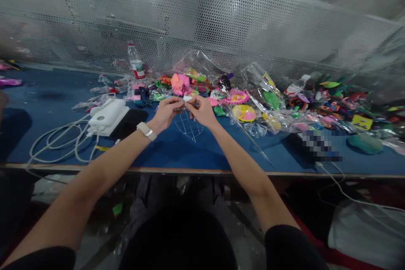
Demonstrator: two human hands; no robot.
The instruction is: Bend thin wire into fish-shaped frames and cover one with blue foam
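Above the blue table (pixel 177 156), my left hand (pixel 167 112) and my right hand (pixel 202 112) meet with fingertips pinched close together. Between them is a small white piece (pixel 187 98), gripped from both sides. A thin wire frame (pixel 190 127), rounded with straight wires crossing it, hangs just below the fingers. How the white piece joins the frame is hidden by my fingers. Right behind the hands lies a pink flower-like foam shape (pixel 180 83). To the right are a pink-rimmed piece (pixel 236 96) and a yellow and pink oval (pixel 244 113).
A white power strip or adapter (pixel 107 116) with coiled cables (pixel 53 143) sits at left. Plastic bottles (pixel 136 61) stand or lean behind. Long tweezers (pixel 256 145) lie right of my hands. Wrapped colourful pieces (pixel 335 107) and a phone (pixel 316 145) fill the right; a perforated metal panel (pixel 177 17) rises behind.
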